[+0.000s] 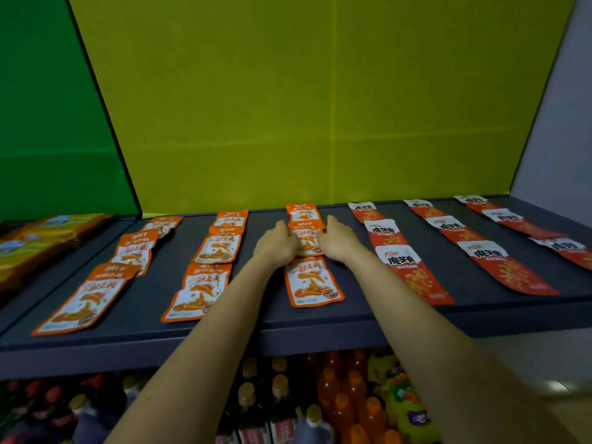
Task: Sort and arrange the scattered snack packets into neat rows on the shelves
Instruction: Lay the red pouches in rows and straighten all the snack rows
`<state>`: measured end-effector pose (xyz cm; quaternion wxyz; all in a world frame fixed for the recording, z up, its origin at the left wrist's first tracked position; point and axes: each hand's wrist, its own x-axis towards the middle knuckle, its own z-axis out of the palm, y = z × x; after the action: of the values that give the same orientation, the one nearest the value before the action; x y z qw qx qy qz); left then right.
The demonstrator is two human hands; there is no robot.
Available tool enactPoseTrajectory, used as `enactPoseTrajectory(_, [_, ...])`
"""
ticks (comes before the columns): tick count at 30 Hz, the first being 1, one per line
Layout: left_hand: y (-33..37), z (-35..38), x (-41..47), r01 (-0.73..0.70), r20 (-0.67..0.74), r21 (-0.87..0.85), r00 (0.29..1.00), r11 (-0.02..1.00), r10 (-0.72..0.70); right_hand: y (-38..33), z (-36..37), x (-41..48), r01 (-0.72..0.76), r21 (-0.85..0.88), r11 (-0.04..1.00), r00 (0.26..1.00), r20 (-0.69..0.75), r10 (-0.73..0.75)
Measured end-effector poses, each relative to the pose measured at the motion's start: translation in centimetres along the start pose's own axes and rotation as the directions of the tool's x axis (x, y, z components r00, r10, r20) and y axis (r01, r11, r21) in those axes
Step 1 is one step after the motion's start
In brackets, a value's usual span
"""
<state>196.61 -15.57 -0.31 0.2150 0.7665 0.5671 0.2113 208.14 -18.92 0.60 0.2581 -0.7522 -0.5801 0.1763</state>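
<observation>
Orange-and-white snack packets lie in three rows running front to back on the dark shelf (pixel 320 318). The third row holds a front packet (pixel 312 282), a middle packet (pixel 307 240) and a back packet (pixel 302 212). My left hand (pixel 277 245) presses the middle packet's left edge and my right hand (pixel 338 240) its right edge, fingers bent around it. To the right, red-and-white packets lie in three further rows, the nearest one led by a long packet (pixel 413 274).
A yellow back panel (pixel 320 107) rises behind the shelf. Yellow-orange boxes (pixel 41 238) fill the neighbouring shelf at the left. Below the shelf stand dark and orange drink bottles (pixel 339 402). A pale wall (pixel 560 123) bounds the right side.
</observation>
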Motion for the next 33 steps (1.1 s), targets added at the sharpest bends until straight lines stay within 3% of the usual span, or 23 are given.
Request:
enactPoseTrajectory(15, [0.3, 0.1, 0.3, -0.014, -0.027, 0.019, 1.0, 1.0, 0.014, 0.2, 1.1, 0.4, 0.023, -0.066, 0.998, 0.994, -0.108, -0.03])
enactPoseTrajectory(24, [0.9, -1.6, -3.6, 0.078, 0.036, -0.172, 0.997, 0.982, -0.072, 0.3, -0.7, -3.0, -0.013, 0.174, 0.985, 1.0, 0.01, 0.012])
enactPoseTrajectory(33, [-0.2, 0.3, -8.4, 0.029, -0.063, 0.048, 0.998, 0.998, -0.026, 2.0, -0.3, -6.2, 0.108, 0.117, 0.987, 0.994, 0.015, -0.11])
